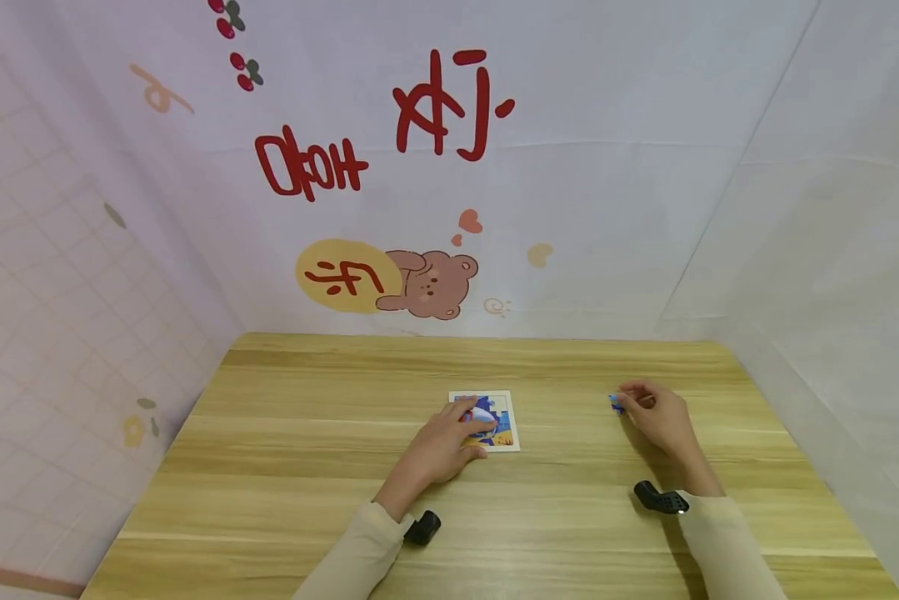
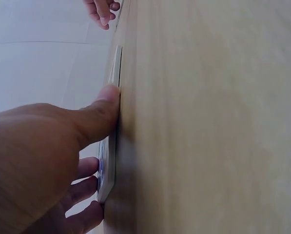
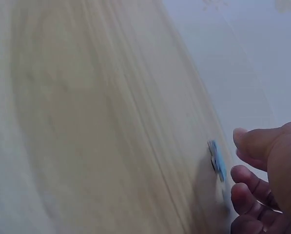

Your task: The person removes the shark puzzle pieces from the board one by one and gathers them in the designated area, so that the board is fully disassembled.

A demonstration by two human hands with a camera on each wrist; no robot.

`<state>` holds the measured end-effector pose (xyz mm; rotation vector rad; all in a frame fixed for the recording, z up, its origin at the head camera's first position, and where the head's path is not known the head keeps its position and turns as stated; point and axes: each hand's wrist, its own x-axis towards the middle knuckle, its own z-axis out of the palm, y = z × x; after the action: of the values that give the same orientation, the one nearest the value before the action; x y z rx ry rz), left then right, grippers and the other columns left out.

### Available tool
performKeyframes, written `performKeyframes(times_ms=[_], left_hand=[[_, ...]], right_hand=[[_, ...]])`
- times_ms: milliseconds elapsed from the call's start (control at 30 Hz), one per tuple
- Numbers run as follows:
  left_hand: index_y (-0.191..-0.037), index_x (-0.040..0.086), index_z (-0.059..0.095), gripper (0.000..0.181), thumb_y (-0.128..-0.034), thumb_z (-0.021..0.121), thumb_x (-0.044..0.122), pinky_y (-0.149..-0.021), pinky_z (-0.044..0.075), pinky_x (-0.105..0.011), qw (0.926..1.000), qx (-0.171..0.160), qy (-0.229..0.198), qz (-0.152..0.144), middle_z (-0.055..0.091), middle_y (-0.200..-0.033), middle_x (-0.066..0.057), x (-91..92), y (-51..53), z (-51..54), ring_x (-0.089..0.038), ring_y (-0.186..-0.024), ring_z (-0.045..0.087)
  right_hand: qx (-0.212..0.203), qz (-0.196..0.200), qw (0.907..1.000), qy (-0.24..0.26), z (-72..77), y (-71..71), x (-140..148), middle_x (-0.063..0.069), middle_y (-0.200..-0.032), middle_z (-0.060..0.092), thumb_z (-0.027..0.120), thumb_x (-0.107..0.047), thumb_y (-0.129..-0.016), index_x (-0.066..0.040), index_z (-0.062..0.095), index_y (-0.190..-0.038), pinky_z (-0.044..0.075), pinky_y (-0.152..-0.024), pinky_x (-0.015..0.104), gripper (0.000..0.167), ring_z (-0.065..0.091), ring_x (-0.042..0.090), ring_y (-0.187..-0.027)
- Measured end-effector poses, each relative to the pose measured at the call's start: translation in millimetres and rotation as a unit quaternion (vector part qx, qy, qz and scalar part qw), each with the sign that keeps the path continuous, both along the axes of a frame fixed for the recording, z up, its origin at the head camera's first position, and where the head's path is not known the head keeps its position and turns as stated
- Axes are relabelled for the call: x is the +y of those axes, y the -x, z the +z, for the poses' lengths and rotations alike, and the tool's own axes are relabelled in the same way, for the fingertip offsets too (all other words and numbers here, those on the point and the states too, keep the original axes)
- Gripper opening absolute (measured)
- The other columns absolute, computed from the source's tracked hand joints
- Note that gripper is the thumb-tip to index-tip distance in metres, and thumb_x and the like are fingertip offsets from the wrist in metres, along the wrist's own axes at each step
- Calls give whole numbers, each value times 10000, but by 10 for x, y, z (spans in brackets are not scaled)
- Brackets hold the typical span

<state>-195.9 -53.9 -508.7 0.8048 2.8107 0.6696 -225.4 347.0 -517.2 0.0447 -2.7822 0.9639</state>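
Observation:
My left hand (image 1: 442,443) holds a small square jigsaw puzzle (image 1: 503,417) with a white border and a blue and yellow picture. Its thumb (image 2: 106,95) presses the near edge of the board, while the other fingers lie over the picture and the left edge, covering part of it. To the right, my right hand (image 1: 661,414) hovers low over the table beside a blue jigsaw piece (image 3: 217,160). In the right wrist view the thumb and bent fingers stand apart from the piece. Whether one piece or more lies there cannot be made out.
The wooden table (image 1: 554,517) carries the puzzle near its middle. A pale cloth wall (image 1: 599,192) with printed red characters and a bear rises behind it. Light cloth also hangs on both sides. Black wrist devices (image 1: 423,528) sit at both cuffs.

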Motion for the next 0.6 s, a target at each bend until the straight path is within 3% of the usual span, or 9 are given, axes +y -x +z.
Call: performKeyframes(times_ms=[133,433,600], left_hand=[[-1442,313,611,478,-978,667,417,-1208,365,-528,10000,10,-39,-14,338,-1666,-76,-3,1,5,-297,-1546,320],[-1406,342,641,442,-972,688,410,-1095,492,-493,9998,-73,-164,125,295,-1656,-121,2,-16,7,-310,-1532,295],[-1411,349,635,440,-978,682,410,-1071,508,-528,9998,-78,-178,59,278,-1653,-154,-27,-29,-1,-384,-1539,268]], right_hand=[[151,12,9999,-35,11,5,-108,94,-949,733,712,-265,-981,-48,732,-1184,498,-663,191,298,625,30,-777],[147,397,9989,213,117,0,-438,130,-1022,712,702,-238,-988,-26,715,-1214,519,-672,218,310,669,228,-864],[132,633,9973,335,106,28,-622,124,-1033,712,712,-224,-981,-23,711,-1213,531,-675,234,307,681,257,-884]])
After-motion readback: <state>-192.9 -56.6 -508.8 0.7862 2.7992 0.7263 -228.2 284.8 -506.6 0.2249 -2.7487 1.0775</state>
